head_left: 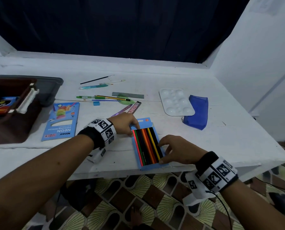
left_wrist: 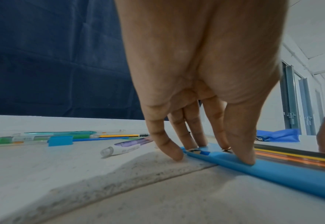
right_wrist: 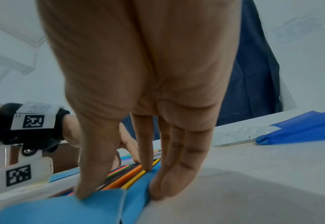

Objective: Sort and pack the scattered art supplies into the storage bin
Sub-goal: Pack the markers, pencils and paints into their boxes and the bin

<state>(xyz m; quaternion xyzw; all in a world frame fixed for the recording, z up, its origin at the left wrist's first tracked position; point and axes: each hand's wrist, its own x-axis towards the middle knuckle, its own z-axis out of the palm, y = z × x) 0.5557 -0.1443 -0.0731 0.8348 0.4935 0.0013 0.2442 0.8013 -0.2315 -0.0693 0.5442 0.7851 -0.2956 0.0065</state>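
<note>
An open blue cardboard pencil tray (head_left: 152,167) lies near the table's front edge, filled with coloured pencils (head_left: 146,145). My left hand (head_left: 133,128) rests on the tray's far left corner, straight fingertips (left_wrist: 244,159) pressing its blue rim (left_wrist: 284,171). My right hand (head_left: 163,151) straddles the near right side; the thumb presses the end flap (right_wrist: 62,210), a finger (right_wrist: 146,163) touches the pencils (right_wrist: 127,177), the others stand against the side wall. The tray's blue "Neon" sleeve (head_left: 62,122) lies flat to the left. The dark red storage bin (head_left: 8,130) sits far left, holding a crayon box.
Behind the tray lie pens, brushes and a pencil (head_left: 111,97), a grey ruler (head_left: 127,95), a green protractor (head_left: 125,100), a blue eraser (head_left: 96,103) and a purple marker (head_left: 121,111). A white palette (head_left: 175,102) and blue pouch (head_left: 198,112) sit right. A grey lid (head_left: 50,87) lies behind the bin.
</note>
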